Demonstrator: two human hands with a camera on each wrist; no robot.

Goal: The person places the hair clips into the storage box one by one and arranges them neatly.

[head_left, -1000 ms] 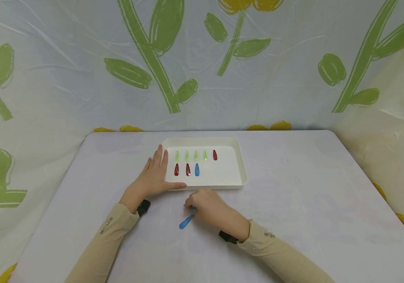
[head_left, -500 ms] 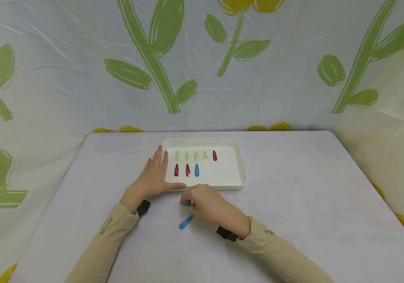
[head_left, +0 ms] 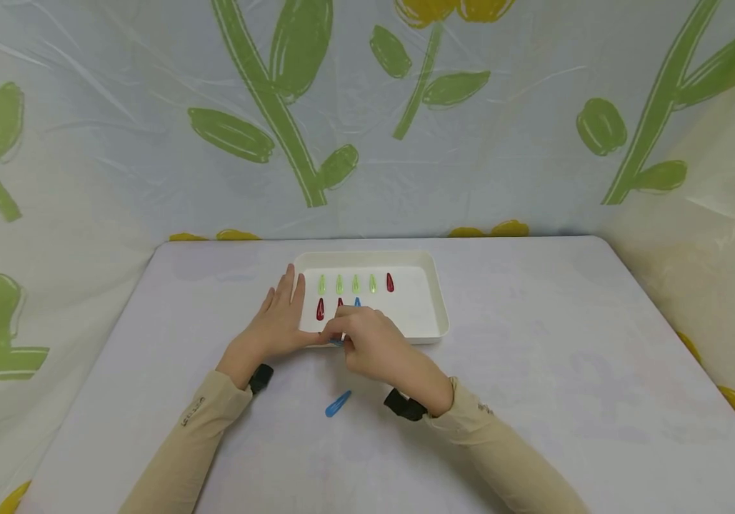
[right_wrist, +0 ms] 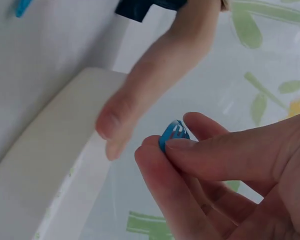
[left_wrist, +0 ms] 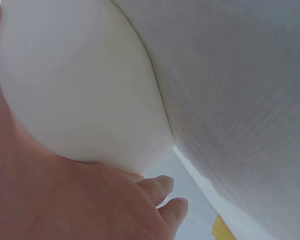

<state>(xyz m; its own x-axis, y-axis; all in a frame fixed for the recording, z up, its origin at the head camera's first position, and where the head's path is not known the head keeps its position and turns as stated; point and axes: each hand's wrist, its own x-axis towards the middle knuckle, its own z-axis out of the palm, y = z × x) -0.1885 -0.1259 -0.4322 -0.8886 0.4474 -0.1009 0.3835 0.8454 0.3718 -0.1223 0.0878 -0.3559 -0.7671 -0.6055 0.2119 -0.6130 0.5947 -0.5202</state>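
Observation:
My right hand (head_left: 373,346) pinches a blue snap hair clip (right_wrist: 174,134) between thumb and fingers, over the front rim of the white tray (head_left: 434,303). Spread along the tray's left end, my left hand (head_left: 280,321) rests with straight fingers, its thumb along the front rim; the left wrist view shows its palm against the tray wall (left_wrist: 85,90). Inside the tray, a back row has several green clips (head_left: 339,284) and one red clip (head_left: 389,283). The front row shows a red clip (head_left: 320,309), with another red and a blue clip partly hidden behind my right hand.
Another blue hair clip (head_left: 338,403) lies on the table (head_left: 534,371) in front of the tray, between the forearms. A plastic sheet (head_left: 470,164) printed with green leaves hangs behind the table and at both sides.
My right hand has picked a blue clip up from the table and carried it forward to the tray's front rim. The left hand has stayed on the tray.

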